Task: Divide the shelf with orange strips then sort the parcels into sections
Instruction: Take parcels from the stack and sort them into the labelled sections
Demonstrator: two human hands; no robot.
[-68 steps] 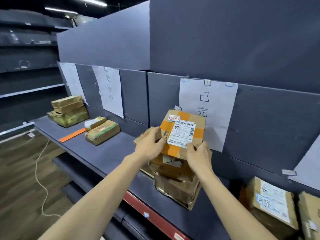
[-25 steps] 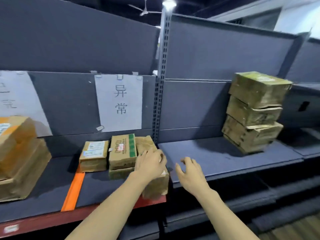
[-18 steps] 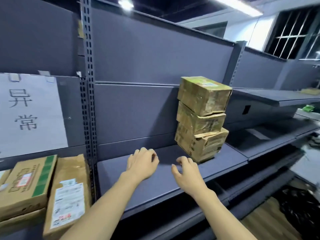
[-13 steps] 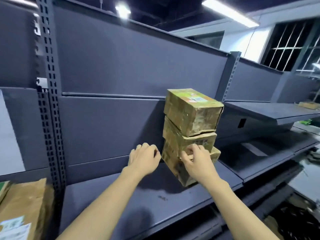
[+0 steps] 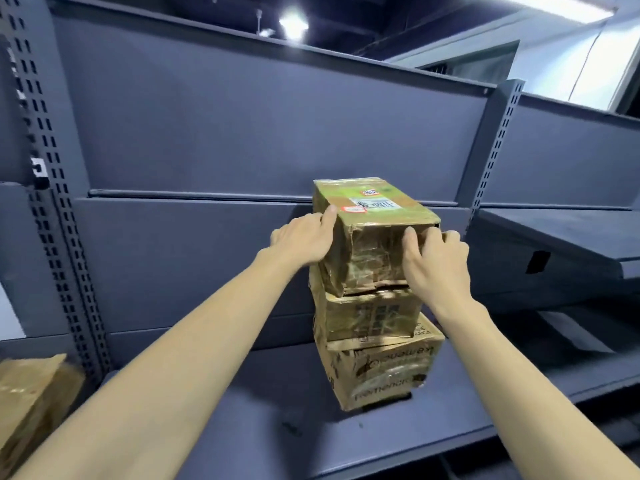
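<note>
Cardboard parcel (image 5: 372, 233) between both hands

Both arms outstretched, left hand (image 5: 304, 239) and right hand (image 5: 437, 259) gripping, fingers curled

We see bare shelf (image 5: 263, 403) left of the parcel stack (image 5: 374, 306); the back panel (image 5: 214, 140) closes off its rear.

Both forearms run bare from the lower frame edge up to the fingers, with no sleeve, watch or band behind either wrist. The left hand (image 5: 304, 239) and the right hand (image 5: 437, 263) wear no gloves or rings, and the fingernails are short and plain.
</note>
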